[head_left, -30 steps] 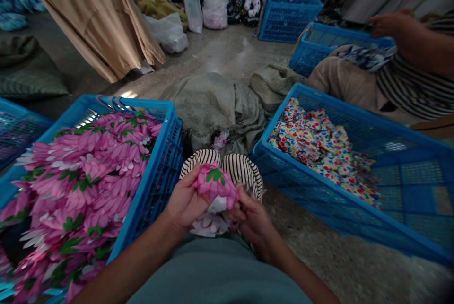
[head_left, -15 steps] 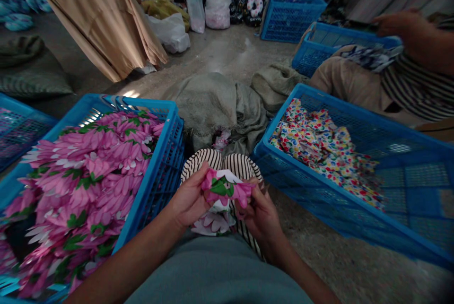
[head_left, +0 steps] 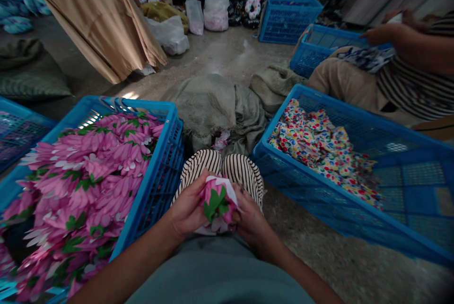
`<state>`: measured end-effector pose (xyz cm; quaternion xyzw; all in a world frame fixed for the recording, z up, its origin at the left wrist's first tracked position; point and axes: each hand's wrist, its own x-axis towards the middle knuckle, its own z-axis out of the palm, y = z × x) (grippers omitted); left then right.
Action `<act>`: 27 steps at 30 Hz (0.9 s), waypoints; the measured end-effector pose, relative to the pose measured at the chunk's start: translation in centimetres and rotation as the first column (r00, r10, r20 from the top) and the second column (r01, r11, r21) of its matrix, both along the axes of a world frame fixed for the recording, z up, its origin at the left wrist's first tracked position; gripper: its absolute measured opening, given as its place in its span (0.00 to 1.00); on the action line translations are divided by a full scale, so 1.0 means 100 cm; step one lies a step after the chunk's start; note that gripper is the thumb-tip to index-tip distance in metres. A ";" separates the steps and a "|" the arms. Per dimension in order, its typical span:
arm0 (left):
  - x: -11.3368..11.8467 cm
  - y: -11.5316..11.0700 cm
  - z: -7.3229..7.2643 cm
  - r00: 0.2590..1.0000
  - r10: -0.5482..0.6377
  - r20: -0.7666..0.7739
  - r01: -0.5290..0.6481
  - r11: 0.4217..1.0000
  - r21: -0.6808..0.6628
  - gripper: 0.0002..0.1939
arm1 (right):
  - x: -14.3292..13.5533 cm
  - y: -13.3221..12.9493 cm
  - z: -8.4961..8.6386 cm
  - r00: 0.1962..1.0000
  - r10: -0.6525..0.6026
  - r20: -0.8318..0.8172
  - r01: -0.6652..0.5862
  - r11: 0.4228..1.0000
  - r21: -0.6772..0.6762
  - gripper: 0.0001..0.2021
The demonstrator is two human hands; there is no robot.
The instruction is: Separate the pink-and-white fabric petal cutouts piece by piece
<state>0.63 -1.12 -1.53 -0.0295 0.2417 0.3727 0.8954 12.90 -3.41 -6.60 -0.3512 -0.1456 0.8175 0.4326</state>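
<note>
A pink fabric flower piece (head_left: 216,200) with green leaves and a white edge is held over my lap, between both hands. My left hand (head_left: 191,207) grips its left side, thumb on top. On its right side, my right hand (head_left: 248,214) has its fingers closed on the cloth; some fingertips are hidden behind it. Below the piece, paler petals rest near my shirt. To the left, a blue crate (head_left: 169,111) holds a heap of similar pink flower pieces (head_left: 102,167). At the right, another blue crate (head_left: 354,105) holds colourful patterned cloth pieces (head_left: 319,148).
Grey-green sacking (head_left: 213,105) lies on the floor ahead of my striped knees. A person in a striped top (head_left: 418,82) sits at the right with hands raised. Farther off are a tan-draped object (head_left: 102,20), white bags (head_left: 216,11) and more blue crates (head_left: 289,20).
My hands have drawn closer together, and the flower piece, stretched sideways before, is now bunched and turned more upright. The person at the right has moved their hands.
</note>
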 end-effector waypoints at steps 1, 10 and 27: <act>0.001 0.002 0.001 1.000 -0.015 -0.016 0.015 1.000 -0.022 0.19 | 0.003 0.002 0.002 0.998 -0.039 0.046 0.036 0.997 0.061 0.12; 0.007 0.003 -0.008 0.970 0.050 -0.237 -0.057 0.998 -0.023 0.17 | 0.017 0.002 0.009 0.823 -0.310 0.477 0.059 0.881 0.470 0.07; 0.001 -0.014 -0.014 0.946 -0.270 -0.179 0.301 0.937 0.176 0.09 | 0.013 0.013 0.008 0.997 -0.042 -0.072 0.037 0.996 -0.076 0.16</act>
